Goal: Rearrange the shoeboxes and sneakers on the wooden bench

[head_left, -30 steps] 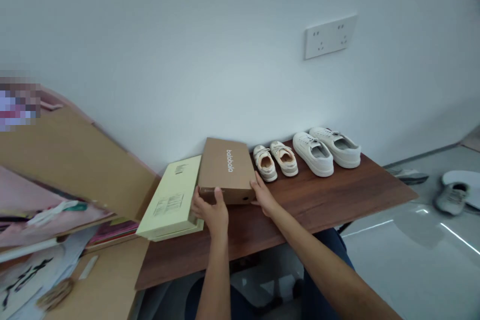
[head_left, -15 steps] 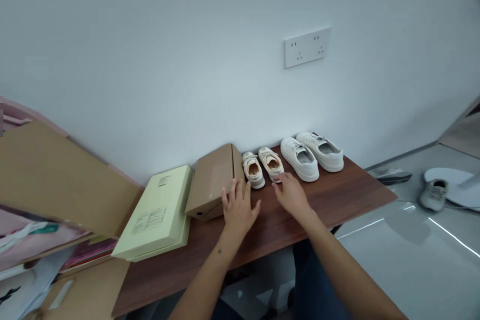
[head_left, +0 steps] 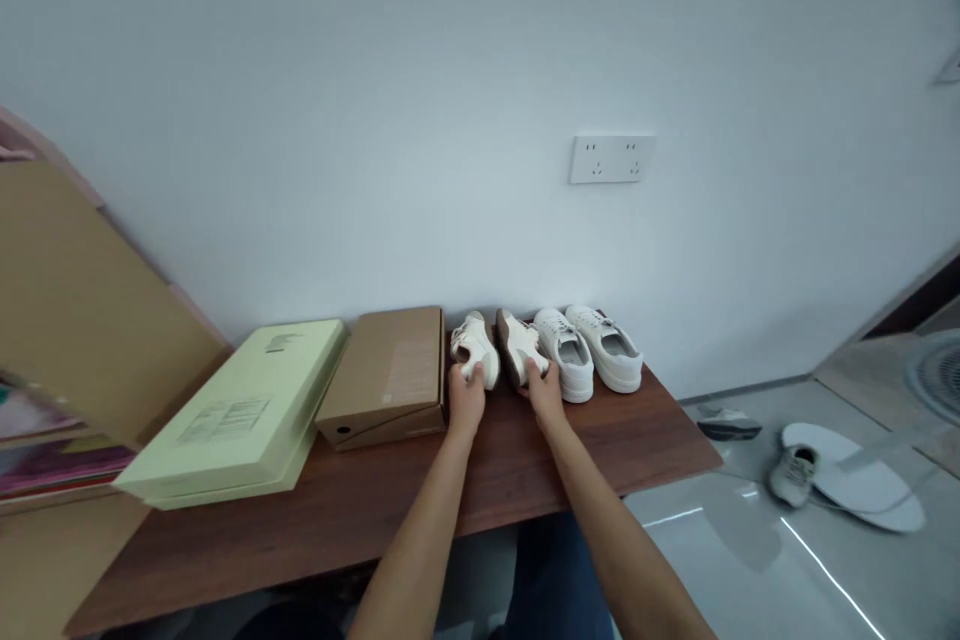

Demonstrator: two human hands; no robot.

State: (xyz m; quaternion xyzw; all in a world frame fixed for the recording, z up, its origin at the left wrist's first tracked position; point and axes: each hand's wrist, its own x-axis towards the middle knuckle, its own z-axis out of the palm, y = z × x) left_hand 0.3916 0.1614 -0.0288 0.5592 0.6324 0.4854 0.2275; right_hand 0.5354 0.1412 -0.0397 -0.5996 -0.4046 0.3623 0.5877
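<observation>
My left hand grips the heel of a cream sneaker, which tips to one side beside the brown shoebox. The matching cream sneaker is tilted with its brown sole turned left, and my right hand is closed on its heel. Close by on the right stand two white sneakers, the nearer one almost touching the tilted shoe and the other past it. All of these are on the dark wooden tabletop.
A pale green box lies left of the brown one. Large cardboard leans at the far left. A white wall with a socket plate rises behind. On the floor at right are a grey sneaker, a white round base and another shoe.
My left hand has moved from the brown box to one cream sneaker, and both hands now hold the pair by the heels. The sneakers have tilted. The camera view has shifted.
</observation>
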